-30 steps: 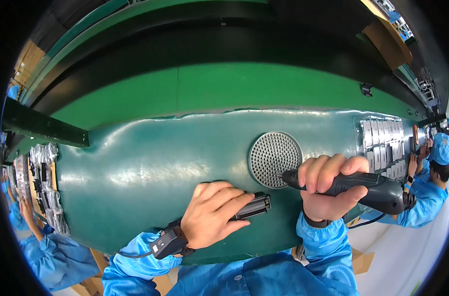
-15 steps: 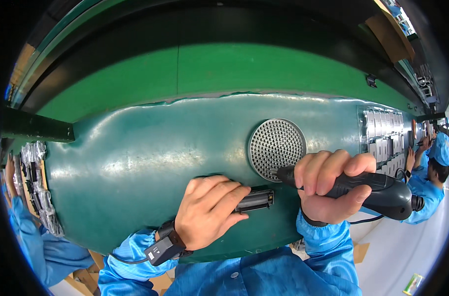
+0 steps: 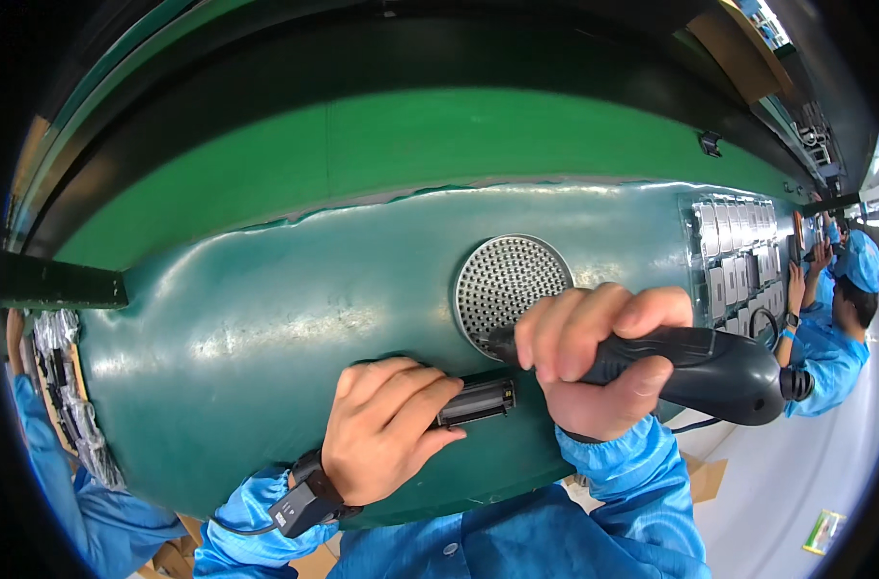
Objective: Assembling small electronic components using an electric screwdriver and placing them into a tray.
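My right hand (image 3: 603, 357) grips a dark grey electric screwdriver (image 3: 705, 372), its cable end pointing right. The screwdriver's narrow tip is over the near edge of a round metal dish (image 3: 514, 289) with a dotted grid of small holes or pieces. My left hand (image 3: 386, 425) is curled over a narrow black rectangular part (image 3: 478, 402) on the green mat, fingers and thumb closed on its left end. The part's right end sticks out from the fingers and shows a small yellow spot.
A clear plastic tray of silvery rectangular pieces (image 3: 734, 241) lies at the right. A bundle of plastic-wrapped black parts (image 3: 72, 386) is at the far left. A green panel (image 3: 410, 135) runs behind the mat (image 3: 237, 386). Co-workers in blue sit at both sides.
The whole view has shifted slightly, so most things appear further left. The screwdriver tip has moved a little left relative to the dish. Both hands keep their holds.
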Demonstrator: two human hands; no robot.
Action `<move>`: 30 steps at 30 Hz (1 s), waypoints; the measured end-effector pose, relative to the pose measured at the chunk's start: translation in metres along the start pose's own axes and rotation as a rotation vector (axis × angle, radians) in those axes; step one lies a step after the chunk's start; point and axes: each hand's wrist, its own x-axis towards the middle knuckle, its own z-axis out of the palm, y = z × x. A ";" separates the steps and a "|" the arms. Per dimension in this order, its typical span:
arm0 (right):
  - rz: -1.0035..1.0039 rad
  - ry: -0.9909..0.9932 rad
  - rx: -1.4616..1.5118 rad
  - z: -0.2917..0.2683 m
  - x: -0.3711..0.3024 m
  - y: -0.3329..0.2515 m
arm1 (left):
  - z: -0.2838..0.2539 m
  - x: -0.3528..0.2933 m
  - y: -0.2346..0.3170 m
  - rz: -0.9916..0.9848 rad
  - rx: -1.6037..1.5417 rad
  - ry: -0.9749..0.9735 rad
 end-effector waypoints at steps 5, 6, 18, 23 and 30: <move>0.060 0.001 0.032 -0.002 0.000 -0.002 | -0.002 0.001 0.003 -0.021 0.023 -0.008; 0.065 -0.004 0.030 -0.003 0.000 -0.002 | -0.001 0.001 0.002 -0.020 0.023 -0.007; -0.118 -0.294 0.000 -0.015 0.006 0.013 | -0.003 0.006 0.001 -0.047 -0.027 -0.026; -0.109 -0.296 -0.068 -0.011 0.008 0.015 | -0.002 -0.002 -0.002 -0.070 -0.096 -0.004; -0.148 -0.129 -0.022 0.012 -0.010 -0.033 | -0.002 -0.002 -0.001 -0.137 -0.192 0.010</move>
